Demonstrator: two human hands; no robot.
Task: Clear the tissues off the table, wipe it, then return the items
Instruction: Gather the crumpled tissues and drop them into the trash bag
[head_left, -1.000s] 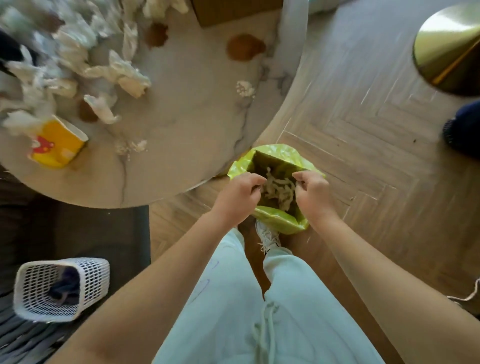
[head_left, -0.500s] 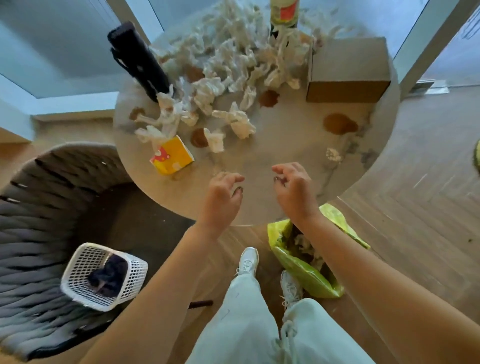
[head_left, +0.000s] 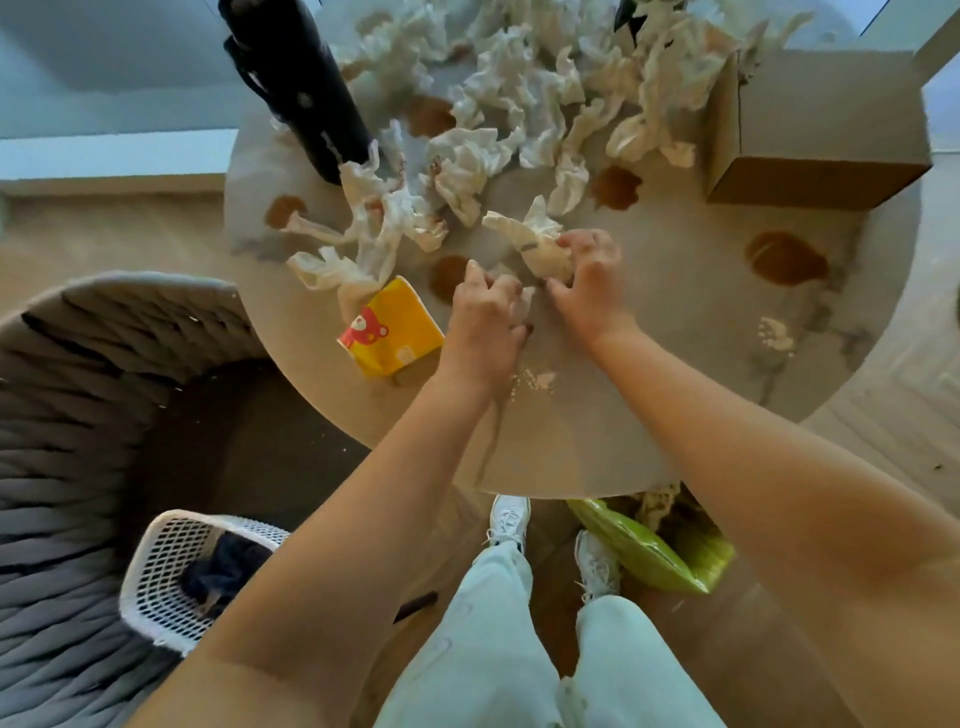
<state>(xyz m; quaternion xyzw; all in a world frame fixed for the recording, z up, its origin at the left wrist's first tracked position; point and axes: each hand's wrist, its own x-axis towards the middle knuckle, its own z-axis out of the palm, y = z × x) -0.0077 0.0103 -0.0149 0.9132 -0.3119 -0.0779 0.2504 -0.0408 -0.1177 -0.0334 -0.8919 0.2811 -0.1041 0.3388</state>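
Soft daylight, fairly bright, coming from the far side where pale window panels sit behind the tabletop (head_left: 675, 322). Marble surface looks muted, low contrast; no hard glare. Forearms cast faint shadows toward the near edge. Under the tabletop and inside the grey chair (head_left: 78, 415) at near left it goes dim. Wide-angle bending strong: round tabletop and floor lines curve toward the edges. Mild softness overall; crumpled tissues (head_left: 519, 93) at far edge smeared.
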